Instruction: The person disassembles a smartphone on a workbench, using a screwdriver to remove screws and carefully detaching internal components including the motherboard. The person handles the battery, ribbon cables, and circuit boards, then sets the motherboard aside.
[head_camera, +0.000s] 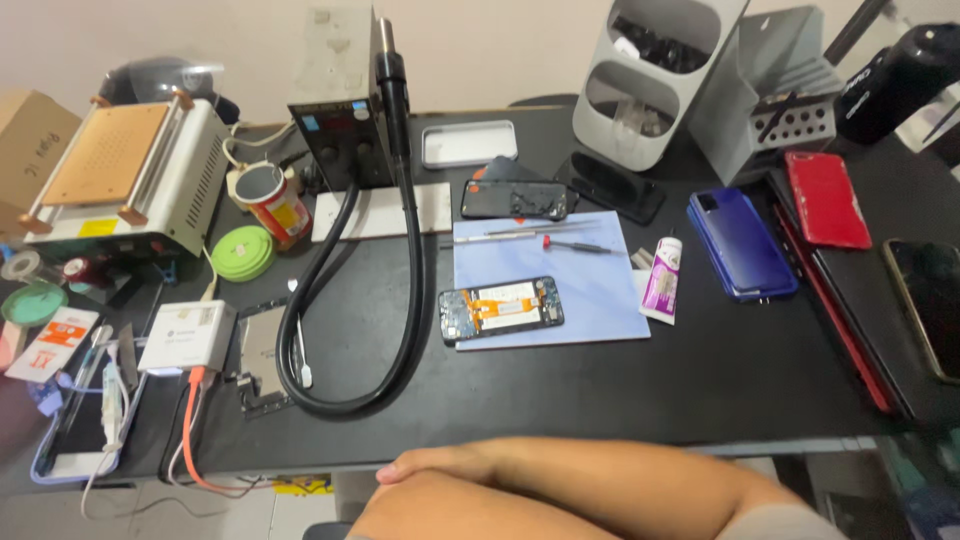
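Low in the frame, just short of the near edge of the black table: right hand, laid flat with fingers loosely together, gripping nothing, seemingly resting on the other forearm, though hard to tell at that bottom edge. Of the left hand, nothing in view, so no telling its grip. Nearest above the right hand: looped black hose of the hot-air station, curving down from the handle and back. Just right of that loop, on the pale blue mat: opened phone, lying flat, back off, orange flex and circuitry showing, well apart from the hand. On the mat's far part: tweezers and a red-tipped tool. Beside the mat's right edge: white and purple glue tube. Further right: blue phone and red phone. At far left: heating plate machine, red can, green tape roll.
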